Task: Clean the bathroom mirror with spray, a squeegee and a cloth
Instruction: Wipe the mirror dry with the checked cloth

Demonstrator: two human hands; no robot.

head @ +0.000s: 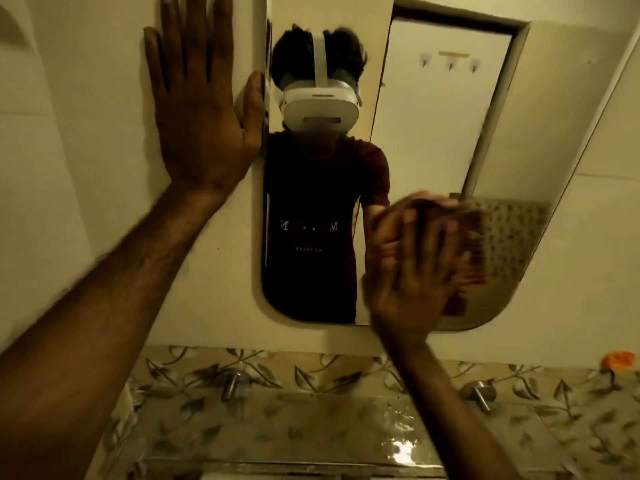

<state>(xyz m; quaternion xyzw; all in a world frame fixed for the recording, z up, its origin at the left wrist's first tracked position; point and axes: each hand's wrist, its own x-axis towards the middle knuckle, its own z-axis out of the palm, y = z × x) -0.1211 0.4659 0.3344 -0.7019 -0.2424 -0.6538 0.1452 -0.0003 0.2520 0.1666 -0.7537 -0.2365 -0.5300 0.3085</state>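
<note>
The mirror [433, 140] hangs on the cream wall with rounded lower corners. My left hand [197, 109] lies flat and open on the wall beside the mirror's left edge, thumb touching that edge. My right hand [412, 268] presses a reddish-brown cloth [464, 237] against the lower middle of the glass; hand and cloth are blurred. The cloth shows past my fingers to the right. No spray bottle or squeegee is in view.
A glass shelf [311, 427] on two metal pegs [231, 384] runs below the mirror, in front of floral tiles. An orange object [620, 358] sits at the far right. The mirror reflects a person wearing a headset and a door.
</note>
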